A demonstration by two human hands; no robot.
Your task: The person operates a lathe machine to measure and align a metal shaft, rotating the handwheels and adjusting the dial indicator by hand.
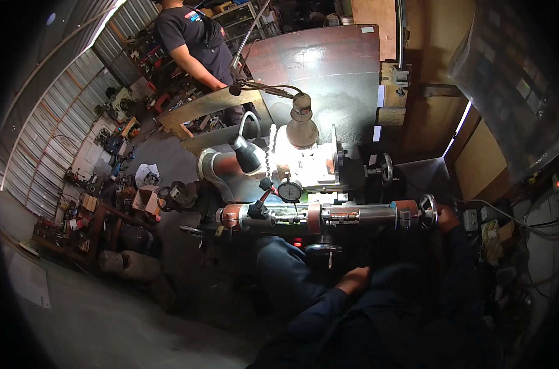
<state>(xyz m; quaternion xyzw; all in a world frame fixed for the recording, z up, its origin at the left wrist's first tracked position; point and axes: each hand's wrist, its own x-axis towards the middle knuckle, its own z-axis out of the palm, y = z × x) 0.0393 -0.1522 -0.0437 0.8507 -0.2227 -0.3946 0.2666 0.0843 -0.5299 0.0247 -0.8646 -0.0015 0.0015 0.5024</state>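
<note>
Right hand [448, 219]: at the handwheel [428, 211] just left of it; cannot tell whether the fingers grip.
Left hand [354, 280]: looks curled; cannot tell if pressed together.
Dial gauge [290, 191]: well left of the right hand.
Black lamp [248, 155]: farther left.

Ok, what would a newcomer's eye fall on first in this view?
First, the large bulb just above centre, with glare washing out part of the machine near it. Just below that glare sits a round dial gauge. Then there's the right hand, beside the silver handwheel at the machine's right end.
</note>
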